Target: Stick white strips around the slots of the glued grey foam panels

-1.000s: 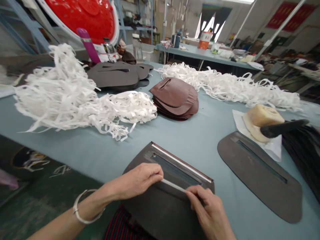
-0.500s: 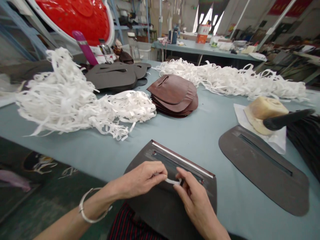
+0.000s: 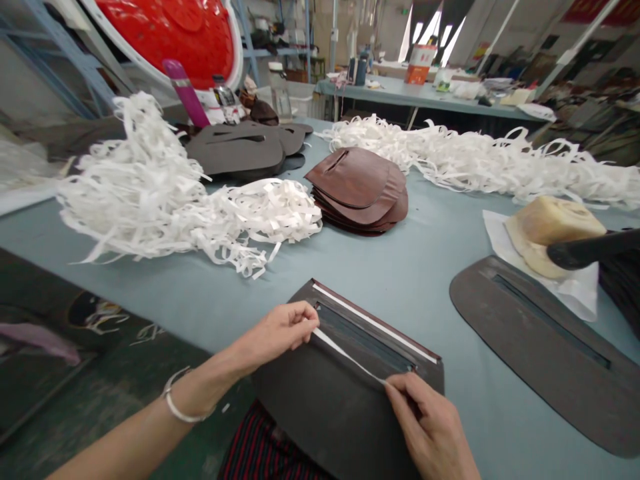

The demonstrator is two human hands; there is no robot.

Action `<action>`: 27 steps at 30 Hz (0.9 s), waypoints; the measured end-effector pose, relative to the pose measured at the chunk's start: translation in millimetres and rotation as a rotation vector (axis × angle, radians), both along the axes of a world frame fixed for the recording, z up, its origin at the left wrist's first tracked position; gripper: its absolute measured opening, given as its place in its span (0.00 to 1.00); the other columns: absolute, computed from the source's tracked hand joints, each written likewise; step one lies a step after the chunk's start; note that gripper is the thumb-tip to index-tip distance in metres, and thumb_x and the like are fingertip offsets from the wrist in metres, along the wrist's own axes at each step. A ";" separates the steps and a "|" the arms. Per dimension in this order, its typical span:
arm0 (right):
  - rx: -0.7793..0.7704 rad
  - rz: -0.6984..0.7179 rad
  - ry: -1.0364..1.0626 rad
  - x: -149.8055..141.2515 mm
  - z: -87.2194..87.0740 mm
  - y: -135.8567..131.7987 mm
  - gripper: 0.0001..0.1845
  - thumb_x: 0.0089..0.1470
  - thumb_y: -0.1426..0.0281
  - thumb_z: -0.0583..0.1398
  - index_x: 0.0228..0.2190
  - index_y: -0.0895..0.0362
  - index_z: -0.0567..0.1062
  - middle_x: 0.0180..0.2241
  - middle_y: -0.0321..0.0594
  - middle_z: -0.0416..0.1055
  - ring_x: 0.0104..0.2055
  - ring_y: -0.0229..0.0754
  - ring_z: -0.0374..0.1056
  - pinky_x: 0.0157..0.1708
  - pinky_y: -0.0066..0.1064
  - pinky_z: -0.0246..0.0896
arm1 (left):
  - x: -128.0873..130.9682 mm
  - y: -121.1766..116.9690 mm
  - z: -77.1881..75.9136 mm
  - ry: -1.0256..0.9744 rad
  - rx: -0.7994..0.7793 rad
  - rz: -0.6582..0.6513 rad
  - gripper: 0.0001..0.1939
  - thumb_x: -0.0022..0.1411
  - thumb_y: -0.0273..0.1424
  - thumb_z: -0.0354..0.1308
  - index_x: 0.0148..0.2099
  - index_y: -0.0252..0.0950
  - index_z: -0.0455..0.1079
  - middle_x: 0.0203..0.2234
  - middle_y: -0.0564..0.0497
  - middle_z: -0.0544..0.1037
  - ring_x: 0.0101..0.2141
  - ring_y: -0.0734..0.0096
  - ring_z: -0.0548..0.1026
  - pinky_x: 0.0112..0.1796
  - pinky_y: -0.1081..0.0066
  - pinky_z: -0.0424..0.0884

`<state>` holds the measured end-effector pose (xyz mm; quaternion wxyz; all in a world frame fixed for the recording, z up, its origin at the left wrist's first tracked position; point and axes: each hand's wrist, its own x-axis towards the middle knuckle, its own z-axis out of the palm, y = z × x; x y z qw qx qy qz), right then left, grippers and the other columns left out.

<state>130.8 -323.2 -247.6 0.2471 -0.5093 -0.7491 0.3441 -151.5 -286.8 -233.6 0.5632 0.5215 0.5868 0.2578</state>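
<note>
Right hand (image 3: 431,419) hides 1 end of the white strip (image 3: 345,353).

No text can be read; marks on the far orange-and-white box (image 3: 420,65) are too small.

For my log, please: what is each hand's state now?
Left hand: closed, pinching a white strip.
Right hand: closed, pinching the same strip.

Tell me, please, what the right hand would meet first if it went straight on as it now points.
Beyond the white strip it holds, the right hand would probably meet the left hand first, though depth is unclear.
</note>
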 end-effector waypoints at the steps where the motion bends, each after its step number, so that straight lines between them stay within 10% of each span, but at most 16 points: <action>1: 0.004 -0.009 -0.007 0.4 -0.1 -0.2 0.13 0.61 0.64 0.52 0.30 0.55 0.73 0.27 0.36 0.72 0.29 0.37 0.68 0.30 0.23 0.61 | -0.7 0.4 -1.2 -0.007 -0.004 0.066 0.11 0.64 0.39 0.49 0.38 0.35 0.63 0.22 0.58 0.65 0.21 0.79 0.60 0.23 0.76 0.55; 5: -0.044 0.043 -0.019 -9.0 2.4 -1.2 0.13 0.61 0.63 0.53 0.32 0.54 0.75 0.26 0.34 0.73 0.28 0.36 0.70 0.30 0.21 0.61 | 11.9 -6.4 11.7 0.201 0.304 0.184 0.10 0.65 0.37 0.49 0.44 0.37 0.63 0.30 0.54 0.70 0.30 0.73 0.68 0.34 0.72 0.64; 9: -0.035 0.109 0.013 -26.0 4.9 -1.7 0.13 0.61 0.64 0.52 0.32 0.54 0.74 0.25 0.34 0.73 0.27 0.34 0.70 0.29 0.21 0.59 | 48.1 -22.8 26.0 0.259 0.654 -0.272 0.13 0.66 0.35 0.50 0.52 0.39 0.63 0.46 0.48 0.72 0.47 0.66 0.67 0.52 0.64 0.59; 12: -0.001 -0.004 -0.028 -20.2 3.3 -2.3 0.16 0.60 0.61 0.53 0.27 0.56 0.72 0.19 0.32 0.68 0.20 0.33 0.64 0.22 0.20 0.56 | 58.0 -28.3 21.1 0.323 0.618 -0.492 0.10 0.68 0.34 0.46 0.45 0.37 0.67 0.36 0.51 0.75 0.38 0.69 0.71 0.47 0.66 0.61; 27: -0.056 -0.222 -0.210 25.5 -22.7 -1.6 0.18 0.57 0.52 0.52 0.29 0.52 0.70 0.18 0.31 0.68 0.18 0.34 0.65 0.21 0.21 0.60 | -1.9 6.4 -4.1 0.424 0.253 0.079 0.09 0.60 0.35 0.53 0.33 0.37 0.70 0.24 0.55 0.75 0.27 0.71 0.73 0.30 0.74 0.63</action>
